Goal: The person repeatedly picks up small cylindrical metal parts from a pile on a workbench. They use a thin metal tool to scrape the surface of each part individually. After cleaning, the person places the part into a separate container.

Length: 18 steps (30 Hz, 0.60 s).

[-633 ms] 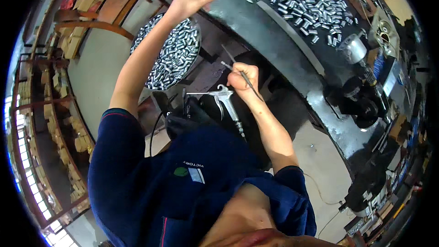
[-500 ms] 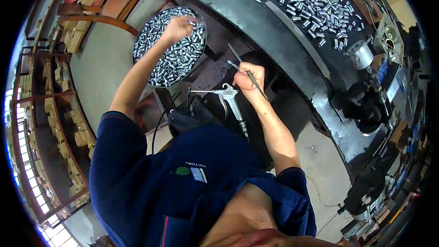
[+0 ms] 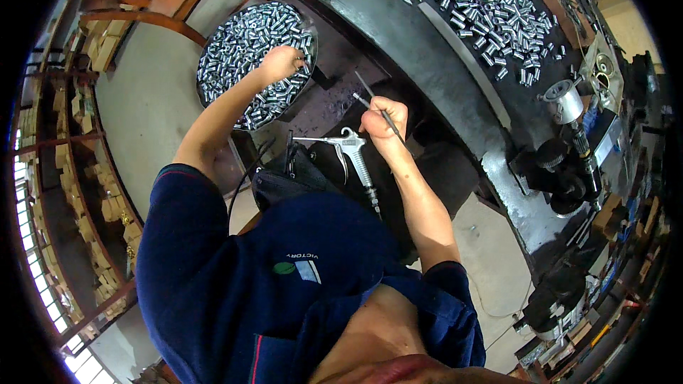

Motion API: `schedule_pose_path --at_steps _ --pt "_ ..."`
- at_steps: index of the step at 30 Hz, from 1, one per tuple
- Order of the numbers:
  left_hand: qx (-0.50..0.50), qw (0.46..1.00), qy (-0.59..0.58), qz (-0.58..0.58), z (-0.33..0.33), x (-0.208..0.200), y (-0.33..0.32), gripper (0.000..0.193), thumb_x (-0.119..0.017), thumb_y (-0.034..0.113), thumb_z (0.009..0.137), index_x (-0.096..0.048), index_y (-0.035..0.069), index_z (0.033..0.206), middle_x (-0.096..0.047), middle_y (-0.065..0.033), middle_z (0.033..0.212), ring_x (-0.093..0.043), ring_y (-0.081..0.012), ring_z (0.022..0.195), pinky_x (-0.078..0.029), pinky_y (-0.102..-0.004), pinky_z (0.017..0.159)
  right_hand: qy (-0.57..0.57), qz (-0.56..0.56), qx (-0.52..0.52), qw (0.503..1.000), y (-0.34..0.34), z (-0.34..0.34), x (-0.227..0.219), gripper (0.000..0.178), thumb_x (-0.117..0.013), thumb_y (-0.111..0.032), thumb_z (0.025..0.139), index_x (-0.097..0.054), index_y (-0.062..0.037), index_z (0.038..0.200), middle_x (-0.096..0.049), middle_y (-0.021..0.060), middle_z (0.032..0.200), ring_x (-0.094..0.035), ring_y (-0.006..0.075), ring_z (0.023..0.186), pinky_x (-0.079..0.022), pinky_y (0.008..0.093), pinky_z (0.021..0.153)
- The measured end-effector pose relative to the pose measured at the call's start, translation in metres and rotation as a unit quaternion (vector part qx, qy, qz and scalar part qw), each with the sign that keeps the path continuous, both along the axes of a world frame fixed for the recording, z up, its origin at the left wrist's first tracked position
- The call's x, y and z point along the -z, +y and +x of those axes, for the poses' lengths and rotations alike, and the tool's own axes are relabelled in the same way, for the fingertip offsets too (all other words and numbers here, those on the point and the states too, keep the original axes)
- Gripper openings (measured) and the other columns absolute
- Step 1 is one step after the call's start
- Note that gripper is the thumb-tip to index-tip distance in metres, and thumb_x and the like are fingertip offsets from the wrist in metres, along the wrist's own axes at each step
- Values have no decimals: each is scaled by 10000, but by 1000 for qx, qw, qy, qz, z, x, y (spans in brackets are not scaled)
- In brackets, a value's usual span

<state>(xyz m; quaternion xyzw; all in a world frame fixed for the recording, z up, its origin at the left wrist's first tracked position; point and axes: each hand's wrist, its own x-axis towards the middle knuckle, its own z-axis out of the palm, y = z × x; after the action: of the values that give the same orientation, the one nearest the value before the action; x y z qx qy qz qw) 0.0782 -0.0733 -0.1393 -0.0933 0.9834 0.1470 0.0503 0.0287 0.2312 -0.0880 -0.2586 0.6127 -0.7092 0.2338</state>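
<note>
Steel sleeves heaped in round tray [image 3: 213,64], far left. Left hand [image 3: 279,64] buried in heap, fingers curled around sleeves. Right hand [image 3: 383,122] pinching thin rod [image 3: 370,96], centre. Advisable: grab few, keep rod steady. Air gun [image 3: 350,153] near lap.

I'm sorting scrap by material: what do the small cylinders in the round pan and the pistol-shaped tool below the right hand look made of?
The small cylinders look like bright bare metal, likely steel: silvery, with sharp glints. The pistol-shaped tool also looks metal, with a duller satin-grey finish; its alloy cannot be told.
</note>
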Motion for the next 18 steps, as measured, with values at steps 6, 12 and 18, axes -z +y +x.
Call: schedule_pose_path --at_steps 6,12,18 --pt "-159 798 25 581 23 -44 21 280 -543 112 878 -517 -63 1095 -643 -192 929 -648 -266 873 -515 -352 813 -3 8 -14 1000 1 1 6 183 -450 19 639 -356 -35 491 -378 -6 497 -463 76 450 -400 234 429" --pt "-75 864 -12 497 14 -95 88 187 -665 15 757 -602 -9 931 -588 -30 778 -547 -84 684 -447 -223 646 -9 -17 3 1000 -1 1 -2 176 -481 -8 602 -329 -25 517 -229 -9 504 -257 37 495 -183 254 422" --pt "91 944 53 314 3 -124 126 228 -738 58 667 -636 1 863 -483 -33 713 -470 -112 630 -401 -251 563 20 1 4 1000 3 0 -11 156 -518 -24 602 -384 -16 523 -247 16 498 -302 41 488 -231 248 414"
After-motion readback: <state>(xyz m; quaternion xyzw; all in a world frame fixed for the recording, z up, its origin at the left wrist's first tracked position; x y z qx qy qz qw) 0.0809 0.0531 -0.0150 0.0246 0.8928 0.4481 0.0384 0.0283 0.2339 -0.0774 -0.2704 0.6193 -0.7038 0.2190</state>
